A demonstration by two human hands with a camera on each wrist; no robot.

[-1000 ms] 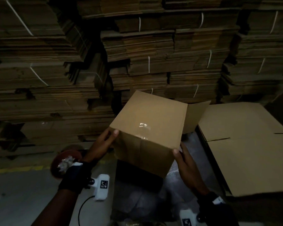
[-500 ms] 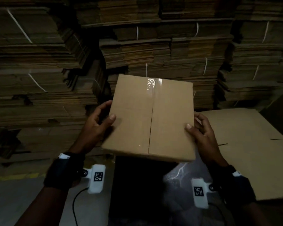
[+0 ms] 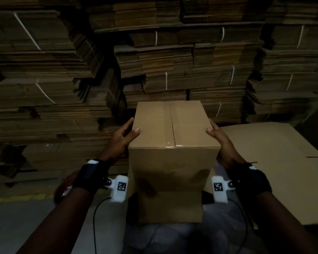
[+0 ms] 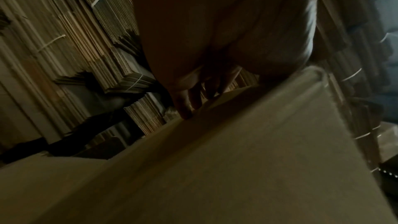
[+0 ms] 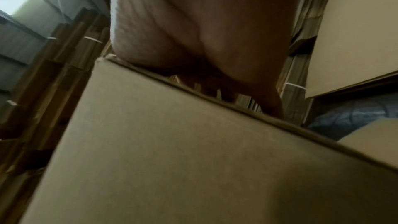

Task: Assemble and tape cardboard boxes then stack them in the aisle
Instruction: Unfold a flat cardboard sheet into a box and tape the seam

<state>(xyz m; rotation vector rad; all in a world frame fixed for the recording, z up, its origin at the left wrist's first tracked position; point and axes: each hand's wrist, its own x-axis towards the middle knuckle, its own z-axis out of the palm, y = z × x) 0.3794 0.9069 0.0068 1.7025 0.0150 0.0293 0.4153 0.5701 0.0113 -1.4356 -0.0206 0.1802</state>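
Observation:
In the head view I hold an assembled brown cardboard box (image 3: 173,162) upright in front of me, its closed top flaps sealed with clear tape (image 3: 170,143) along the centre seam. My left hand (image 3: 125,136) grips the box's upper left side, thumb over the top edge. My right hand (image 3: 218,142) grips the upper right side the same way. In the left wrist view my fingers (image 4: 185,105) lie along the box wall (image 4: 237,168). The right wrist view shows my palm (image 5: 204,40) against the box (image 5: 172,159). The box's underside is hidden.
Tall stacks of strapped flat cardboard (image 3: 173,61) fill the whole background. A large flat cardboard sheet (image 3: 273,162) lies at the right. A reddish tape roll (image 3: 62,187) sits low behind my left wrist. A yellow floor line (image 3: 17,197) crosses the grey floor at left.
The box has rotated from tilted to upright with its taped top facing up. Both hands moved to grip its two sides, and it came closer to me.

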